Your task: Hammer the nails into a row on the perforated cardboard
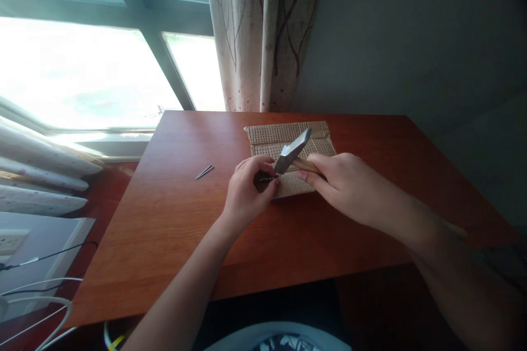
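My right hand (343, 181) grips a hammer (293, 151) by its wooden handle, close to the metal head. The head is tilted over a piece of cardboard (298, 185) full of rows of small holes. Right under the head, my left hand (249, 184) rests at the cardboard's left edge, thumb and forefinger bent toward each other. Whatever lies between those fingertips is too small and too covered by the hammer to make out. Two thin metal nails (205, 171) lie side by side on the table, left of my left hand.
The brown wooden table (173, 252) has its far edge along a curtain (242, 38) and a grey wall. A large window (82, 71) stands at the left. Several cables (45, 288) and a wall socket (12, 241) are low on the left, beside the table.
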`<state>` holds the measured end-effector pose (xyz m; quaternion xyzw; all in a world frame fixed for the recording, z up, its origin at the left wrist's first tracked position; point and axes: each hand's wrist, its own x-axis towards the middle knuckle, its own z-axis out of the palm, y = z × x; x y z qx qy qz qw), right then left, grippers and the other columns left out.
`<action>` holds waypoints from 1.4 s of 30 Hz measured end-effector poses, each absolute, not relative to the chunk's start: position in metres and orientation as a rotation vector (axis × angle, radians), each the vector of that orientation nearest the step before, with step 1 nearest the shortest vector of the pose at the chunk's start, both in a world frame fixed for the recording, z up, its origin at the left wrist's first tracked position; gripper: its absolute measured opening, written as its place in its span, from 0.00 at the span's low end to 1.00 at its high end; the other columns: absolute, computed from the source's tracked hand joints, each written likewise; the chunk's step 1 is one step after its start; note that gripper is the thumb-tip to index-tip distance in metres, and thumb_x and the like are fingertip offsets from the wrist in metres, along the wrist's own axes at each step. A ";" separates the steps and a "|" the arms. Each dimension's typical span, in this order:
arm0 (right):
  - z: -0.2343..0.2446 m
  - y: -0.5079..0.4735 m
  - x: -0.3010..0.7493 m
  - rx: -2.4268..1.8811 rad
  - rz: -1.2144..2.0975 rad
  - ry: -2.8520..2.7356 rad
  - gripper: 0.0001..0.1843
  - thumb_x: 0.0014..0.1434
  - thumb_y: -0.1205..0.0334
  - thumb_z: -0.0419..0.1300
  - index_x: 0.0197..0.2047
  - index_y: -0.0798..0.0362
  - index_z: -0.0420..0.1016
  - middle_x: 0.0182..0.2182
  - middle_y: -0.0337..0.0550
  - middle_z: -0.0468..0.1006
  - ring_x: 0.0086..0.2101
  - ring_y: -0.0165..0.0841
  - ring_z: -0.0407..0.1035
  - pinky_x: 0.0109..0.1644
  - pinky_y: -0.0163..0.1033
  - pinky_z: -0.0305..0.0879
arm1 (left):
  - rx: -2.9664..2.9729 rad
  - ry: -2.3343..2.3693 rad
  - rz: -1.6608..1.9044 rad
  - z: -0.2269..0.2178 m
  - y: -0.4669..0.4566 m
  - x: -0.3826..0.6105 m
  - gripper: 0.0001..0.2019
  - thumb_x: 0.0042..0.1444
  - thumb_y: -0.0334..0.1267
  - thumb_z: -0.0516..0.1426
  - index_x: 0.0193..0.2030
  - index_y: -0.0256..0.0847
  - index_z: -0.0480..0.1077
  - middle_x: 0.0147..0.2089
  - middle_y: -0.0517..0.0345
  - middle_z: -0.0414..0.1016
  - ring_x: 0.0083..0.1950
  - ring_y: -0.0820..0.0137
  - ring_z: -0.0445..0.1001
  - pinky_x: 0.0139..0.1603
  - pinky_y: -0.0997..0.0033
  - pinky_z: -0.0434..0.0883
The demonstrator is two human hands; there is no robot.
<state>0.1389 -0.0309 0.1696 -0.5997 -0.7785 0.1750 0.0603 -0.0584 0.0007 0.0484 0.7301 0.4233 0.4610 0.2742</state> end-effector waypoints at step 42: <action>0.159 -0.030 0.151 -1.668 0.565 -2.108 0.19 0.69 0.51 0.54 0.28 0.50 0.60 0.21 0.33 0.65 0.23 0.28 0.60 0.28 0.37 0.51 | 1.994 0.983 1.239 0.050 0.002 -0.062 0.24 0.54 0.29 0.62 0.58 0.45 0.68 0.56 0.50 0.73 0.53 0.63 0.75 0.56 0.60 0.75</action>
